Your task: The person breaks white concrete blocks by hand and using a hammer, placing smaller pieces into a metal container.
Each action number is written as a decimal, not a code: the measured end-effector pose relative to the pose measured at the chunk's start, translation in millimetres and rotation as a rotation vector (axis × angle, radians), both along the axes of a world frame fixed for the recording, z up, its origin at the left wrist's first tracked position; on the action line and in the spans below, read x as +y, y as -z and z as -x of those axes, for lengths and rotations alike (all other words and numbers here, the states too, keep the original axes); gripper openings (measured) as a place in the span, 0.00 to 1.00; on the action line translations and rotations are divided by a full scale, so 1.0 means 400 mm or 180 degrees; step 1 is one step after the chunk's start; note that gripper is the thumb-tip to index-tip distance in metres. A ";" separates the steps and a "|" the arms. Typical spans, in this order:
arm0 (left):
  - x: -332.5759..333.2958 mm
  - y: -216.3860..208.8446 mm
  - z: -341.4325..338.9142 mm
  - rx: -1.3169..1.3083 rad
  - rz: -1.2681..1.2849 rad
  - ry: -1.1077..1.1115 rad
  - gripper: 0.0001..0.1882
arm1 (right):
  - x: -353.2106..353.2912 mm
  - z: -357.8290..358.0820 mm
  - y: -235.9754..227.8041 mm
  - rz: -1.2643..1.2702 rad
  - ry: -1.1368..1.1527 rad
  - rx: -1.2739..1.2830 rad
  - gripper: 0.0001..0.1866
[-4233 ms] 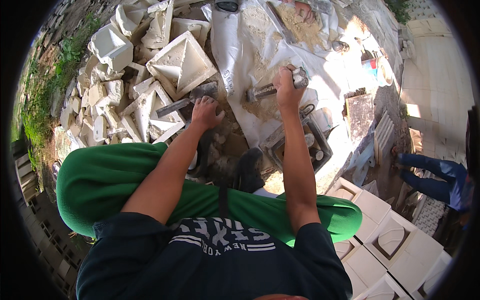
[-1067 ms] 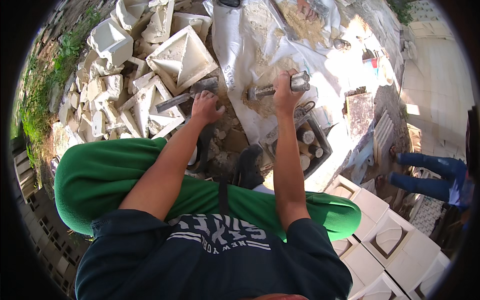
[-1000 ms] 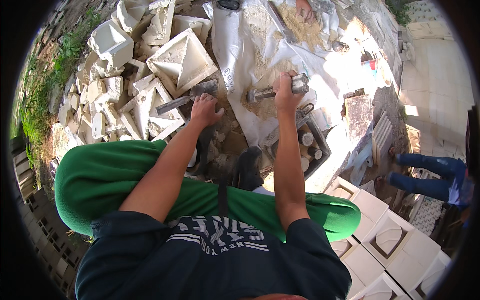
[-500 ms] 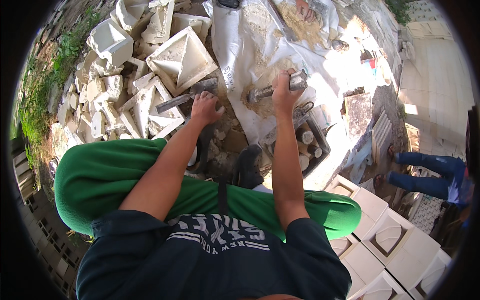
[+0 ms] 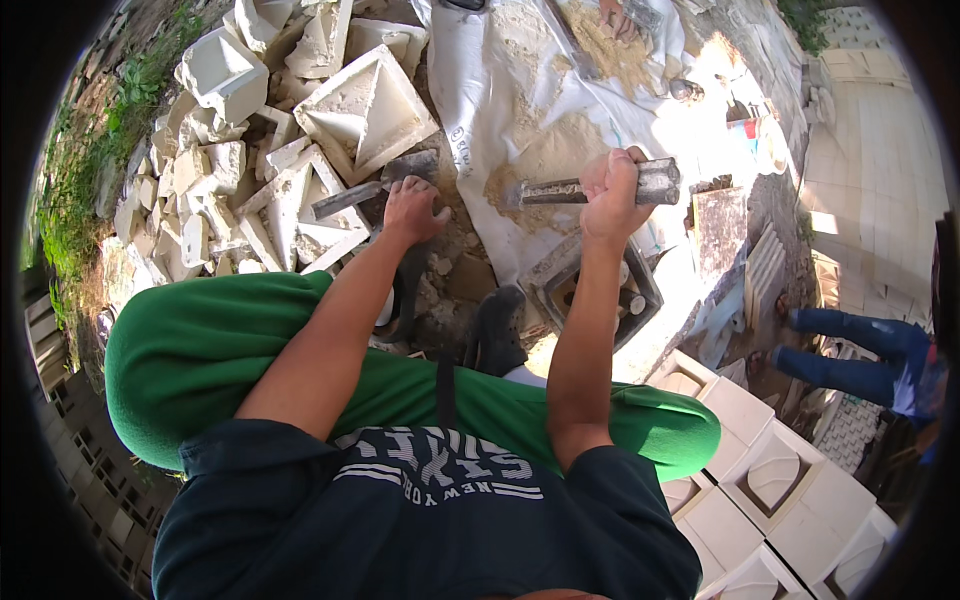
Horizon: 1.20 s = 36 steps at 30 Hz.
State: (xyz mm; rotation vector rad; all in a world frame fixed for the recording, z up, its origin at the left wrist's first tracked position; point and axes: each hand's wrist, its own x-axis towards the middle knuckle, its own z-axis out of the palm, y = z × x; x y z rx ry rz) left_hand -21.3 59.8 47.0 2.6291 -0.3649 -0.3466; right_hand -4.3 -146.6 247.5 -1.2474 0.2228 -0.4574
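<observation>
My right hand is closed round a heavy grey, club-like tool, held nearly level over a sandy white sheet. The tool's thick end sticks out to the right of my fist, and its narrower bar points left. My left hand has its fingers bent downward over a grey, trowel-like tool, with the thumb held apart. That tool lies against pale moulded pieces, its handle pointing left. Below my right hand sits a dark square box with short cylinders inside, partly covered by my forearm.
Broken pale blocks are heaped on the left. At the top, another person's hand is over sand. A person in blue trousers is at the right. Cream blocks with hollows stand at the lower right.
My right hand has moved right with the grey tool, which now lies closer to level. More of the square box shows. My left hand stays almost in place.
</observation>
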 end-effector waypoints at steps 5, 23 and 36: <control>-0.002 0.003 0.004 -0.0077 -0.0118 0.0034 0.20 | 0.017 0.006 0.112 0.0161 -0.0248 0.0197 0.12; -0.155 0.016 0.010 0.0656 -0.0414 0.0151 0.18 | -0.019 -0.002 0.117 0.0168 0.0152 0.0250 0.07; -0.136 0.056 -0.069 0.1264 -0.0127 -0.0491 0.16 | -0.062 0.031 -0.009 0.0172 0.0289 0.0316 0.06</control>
